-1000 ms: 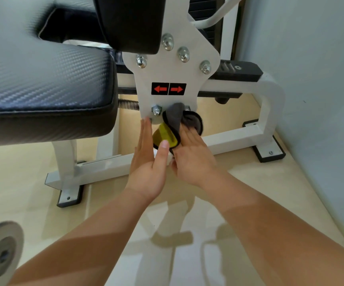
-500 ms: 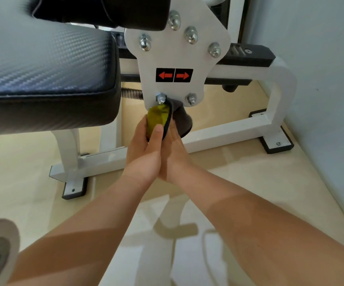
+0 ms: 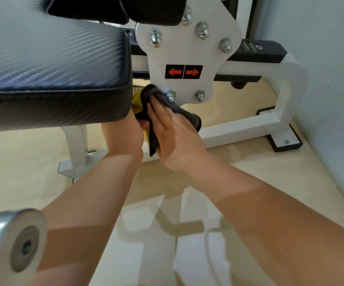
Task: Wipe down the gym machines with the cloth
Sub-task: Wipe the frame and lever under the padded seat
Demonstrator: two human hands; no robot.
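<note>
Under the black seat pad (image 3: 51,65), at the lower left edge of the white bracket plate (image 3: 187,58), a grey-and-yellow cloth (image 3: 146,100) is bunched against the machine. The right hand (image 3: 173,133) presses it flat-fingered; the left hand (image 3: 123,137) reaches beneath the pad, its grip hidden, so I cannot tell.
</note>
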